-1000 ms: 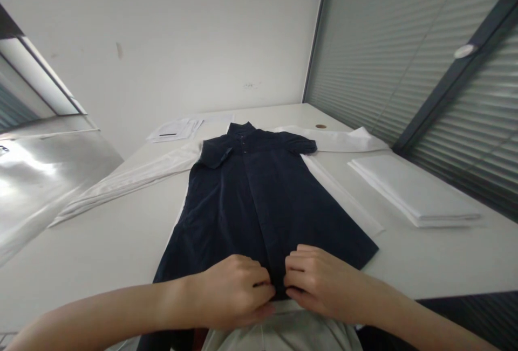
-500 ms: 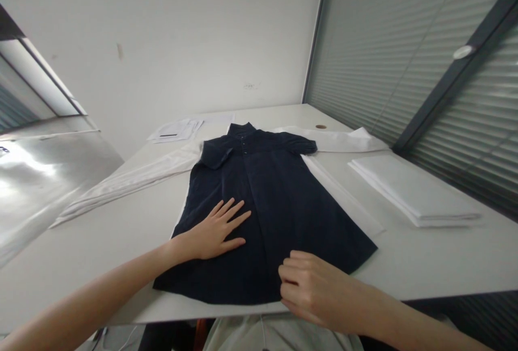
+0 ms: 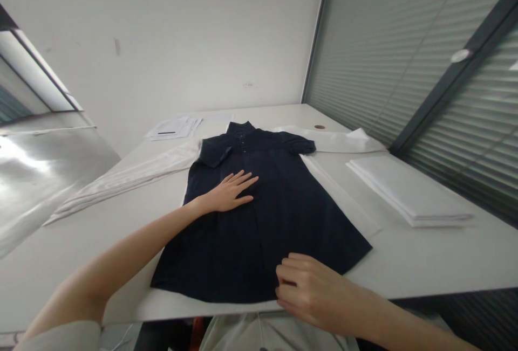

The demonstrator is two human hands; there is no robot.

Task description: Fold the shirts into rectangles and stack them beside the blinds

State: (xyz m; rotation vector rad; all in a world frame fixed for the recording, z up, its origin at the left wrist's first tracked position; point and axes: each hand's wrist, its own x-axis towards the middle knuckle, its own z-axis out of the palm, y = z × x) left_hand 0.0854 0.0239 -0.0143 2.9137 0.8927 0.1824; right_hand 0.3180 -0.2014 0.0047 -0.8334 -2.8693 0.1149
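A dark navy short-sleeved shirt (image 3: 283,200) with a stand collar and a button front lies spread on the white table, its collar away from me and its flared hem near the front edge. On its middle rests my left hand (image 3: 229,192), flat and open with the fingers apart. My right hand (image 3: 307,289) is closed at the hem near the table's front edge, its curled fingers gripping the cloth. The fingertips are partly hidden. White cloth shows from under the shirt along its right side.
White folded cloth (image 3: 125,178) extends left of the shirt, and another white piece (image 3: 340,139) lies behind its right sleeve. A folded white stack (image 3: 408,186) sits at the right. Papers (image 3: 174,128) lie at the back left. Window blinds (image 3: 388,60) border the table's right side.
My left hand has slid up the shirt, away from me toward the collar, still flat. The right hand stays closed at the hem.
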